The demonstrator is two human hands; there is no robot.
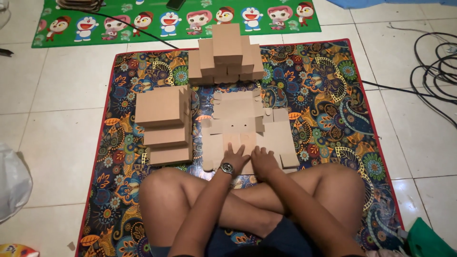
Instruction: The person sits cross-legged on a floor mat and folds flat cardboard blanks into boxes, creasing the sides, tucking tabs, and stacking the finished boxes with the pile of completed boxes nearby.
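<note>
I sit cross-legged on a patterned mat [333, 95]. A flat, unfolded brown cardboard box blank [238, 126] lies on the mat in front of my knees. My left hand [235, 157], with a wristwatch, presses flat on the blank's near edge. My right hand [263, 161] rests palm-down beside it, touching the same near flap. Both hands lie with fingers spread and grip nothing.
A stack of folded cardboard boxes [164, 126] stands left of the blank. Another pile of boxes [226, 54] stands at the mat's far edge. A green cartoon mat [176, 21] lies beyond. Black cables [435, 66] coil on the tiles at right. A white bag [12, 183] sits left.
</note>
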